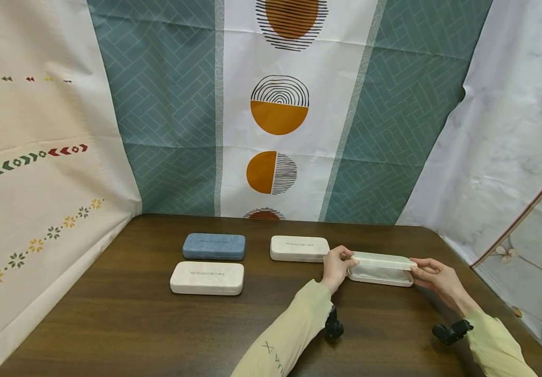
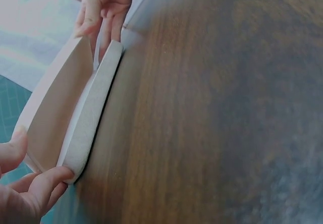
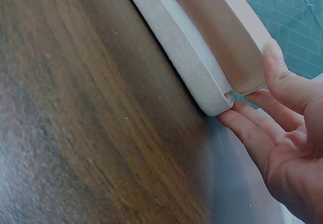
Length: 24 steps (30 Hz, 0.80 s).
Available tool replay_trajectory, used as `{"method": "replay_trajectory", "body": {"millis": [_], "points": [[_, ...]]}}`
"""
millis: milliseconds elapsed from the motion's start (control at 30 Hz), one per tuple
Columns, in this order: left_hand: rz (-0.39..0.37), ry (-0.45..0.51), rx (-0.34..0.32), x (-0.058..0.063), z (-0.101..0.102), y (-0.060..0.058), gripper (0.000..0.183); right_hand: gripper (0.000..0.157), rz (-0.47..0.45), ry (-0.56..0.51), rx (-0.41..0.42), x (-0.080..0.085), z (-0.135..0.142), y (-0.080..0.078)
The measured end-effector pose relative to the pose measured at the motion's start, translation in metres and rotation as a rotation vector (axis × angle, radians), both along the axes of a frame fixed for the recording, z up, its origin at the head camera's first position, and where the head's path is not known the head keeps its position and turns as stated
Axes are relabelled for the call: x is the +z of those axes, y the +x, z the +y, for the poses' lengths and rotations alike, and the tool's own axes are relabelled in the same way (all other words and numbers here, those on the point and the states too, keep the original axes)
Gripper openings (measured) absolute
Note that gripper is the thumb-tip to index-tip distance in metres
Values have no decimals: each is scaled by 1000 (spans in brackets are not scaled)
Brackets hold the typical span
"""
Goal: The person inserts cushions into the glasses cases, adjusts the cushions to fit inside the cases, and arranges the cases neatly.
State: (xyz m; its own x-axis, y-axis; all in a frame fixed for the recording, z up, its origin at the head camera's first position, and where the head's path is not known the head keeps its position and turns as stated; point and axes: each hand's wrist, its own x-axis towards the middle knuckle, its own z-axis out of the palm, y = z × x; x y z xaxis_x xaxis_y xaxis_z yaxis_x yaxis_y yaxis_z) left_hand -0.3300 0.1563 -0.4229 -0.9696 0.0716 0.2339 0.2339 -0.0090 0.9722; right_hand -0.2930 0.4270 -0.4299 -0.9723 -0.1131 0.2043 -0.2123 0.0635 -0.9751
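A white glasses case (image 1: 380,280) sits at the right of the table with its lid (image 1: 383,260) partly raised. At its left end my left hand (image 1: 335,267) holds the case, thumb on the lid's edge and fingers at the base, as the left wrist view shows. My right hand (image 1: 438,280) grips the opposite end; in the right wrist view its thumb (image 3: 275,62) lies on the lid and fingertips touch the base. The pale inside of the lid (image 2: 59,113) shows. What lies deep in the base is hidden.
Left of my hands is a closed white case (image 1: 300,248). Farther left, a blue case (image 1: 214,247) stands behind another closed white case (image 1: 207,278). Patterned curtains (image 1: 172,104) hang behind the brown table (image 1: 157,335) and along its sides.
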Motion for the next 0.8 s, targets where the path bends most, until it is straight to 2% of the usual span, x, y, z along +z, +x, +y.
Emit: {"method": "replay_trajectory", "body": {"millis": [433,800], "points": [[-46,9,-7,-1,0,-1,13,23,-12,-22,6,-1,0,2],[59,-118,59,-6,-2,2,15,27,-43,84,-47,-2,0,7]]}}
